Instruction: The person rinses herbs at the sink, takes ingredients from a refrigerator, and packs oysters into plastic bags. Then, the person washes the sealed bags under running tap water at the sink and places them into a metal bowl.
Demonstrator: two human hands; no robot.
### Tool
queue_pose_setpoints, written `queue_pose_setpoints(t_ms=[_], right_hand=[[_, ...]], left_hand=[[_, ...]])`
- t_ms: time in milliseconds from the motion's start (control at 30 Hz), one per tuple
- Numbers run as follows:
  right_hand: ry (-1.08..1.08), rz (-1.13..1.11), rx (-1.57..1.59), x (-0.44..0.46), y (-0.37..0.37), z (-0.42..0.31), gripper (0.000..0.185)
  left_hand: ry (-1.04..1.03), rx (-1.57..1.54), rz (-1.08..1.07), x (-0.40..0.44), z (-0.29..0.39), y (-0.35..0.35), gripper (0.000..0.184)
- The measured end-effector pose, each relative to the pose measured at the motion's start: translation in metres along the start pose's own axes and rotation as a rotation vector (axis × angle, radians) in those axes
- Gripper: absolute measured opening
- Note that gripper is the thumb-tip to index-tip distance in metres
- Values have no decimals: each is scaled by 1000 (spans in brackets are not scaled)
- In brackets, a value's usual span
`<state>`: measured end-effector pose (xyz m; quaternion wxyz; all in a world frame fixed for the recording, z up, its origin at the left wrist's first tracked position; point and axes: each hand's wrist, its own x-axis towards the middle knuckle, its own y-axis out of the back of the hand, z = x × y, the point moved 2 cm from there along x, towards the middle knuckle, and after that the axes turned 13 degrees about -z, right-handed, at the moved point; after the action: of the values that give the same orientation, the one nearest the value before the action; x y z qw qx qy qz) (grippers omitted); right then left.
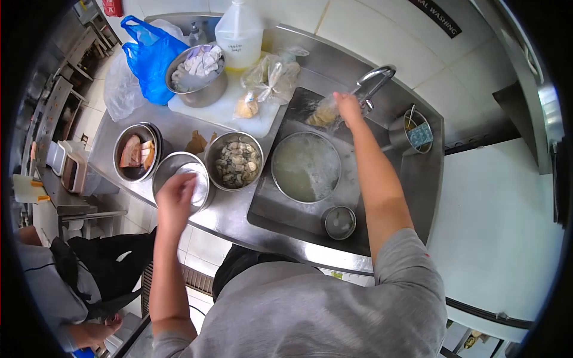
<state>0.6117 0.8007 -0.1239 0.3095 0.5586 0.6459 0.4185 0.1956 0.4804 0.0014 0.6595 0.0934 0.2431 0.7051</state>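
The right hand [349, 108] is closed and pinches one end of a clear plastic bag [323, 113], which has yellowish content; this bag is over the far part of the sink [267, 224], near the faucet [382, 73]. The left hand [176, 196] is over a metal bowl [157, 178] on the counter, but it is blurred, so I cannot tell if its fingers are spread or pressed together, nor if they pinch something. Just beside this bowl stands a pot of greyish pieces [261, 156], which look like shellfish. Inside the sink, a large round vessel [273, 169] contains cloudy water, and a small round container [327, 226] is near it.
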Motion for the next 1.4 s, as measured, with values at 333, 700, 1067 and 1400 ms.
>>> queue_pose_setpoints(t_ms=[333, 700, 1067, 1400], right_hand=[[-230, -402, 1383, -12, 27, -18, 11], [-211, -402, 1404, -23, 62, -11, 16], [57, -112, 910, -91, -63, 30, 33], [-100, -161, 691, -243, -111, -3, 45]], left_hand=[[-455, 305, -264, 186, 92, -230, 33], [-375, 90, -329, 273, 122, -309, 16], [-592, 221, -207, 210, 104, -332, 15], [-375, -51, -333, 96, 30, -313, 16]])
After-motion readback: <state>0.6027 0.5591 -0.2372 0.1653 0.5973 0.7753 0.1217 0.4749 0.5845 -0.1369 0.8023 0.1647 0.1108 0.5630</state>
